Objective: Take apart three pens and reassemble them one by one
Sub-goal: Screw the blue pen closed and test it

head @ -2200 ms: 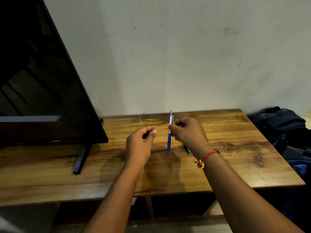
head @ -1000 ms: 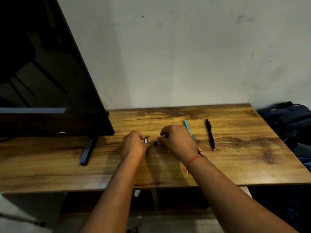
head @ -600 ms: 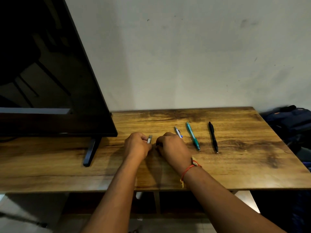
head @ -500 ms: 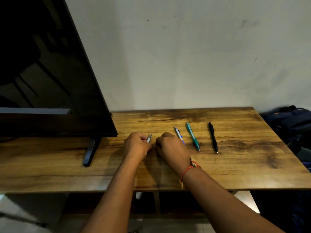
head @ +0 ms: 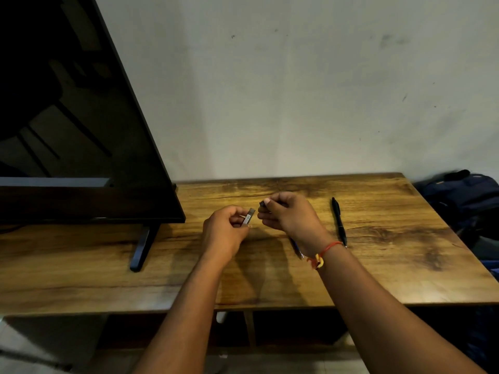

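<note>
Left hand [head: 225, 229]: fingers curled, pinching a small silver-grey pen piece [head: 249, 216] that sticks up past the fingertips. It is raised over the table, well left of the black pen.
Right hand [head: 287, 215]: fingers curled round a small dark pen piece [head: 262, 204], with only its end peeping out by the thumb. It is just left of the black pen.
Both hands: close but apart, with a gap between the two pieces.
Black pen [head: 339, 222]: lying whole on the wooden table [head: 391, 265], tip toward the person.
Blue pen [head: 296, 245]: on the table left of the black pen, mostly hidden under the right wrist.
Red thread [head: 325, 251]: round the right wrist, near the black pen's tip.
Television [head: 67, 130]: far left of the black pen, standing on the table.
Backpack [head: 464, 193]: right of the black pen, past the table's edge.
</note>
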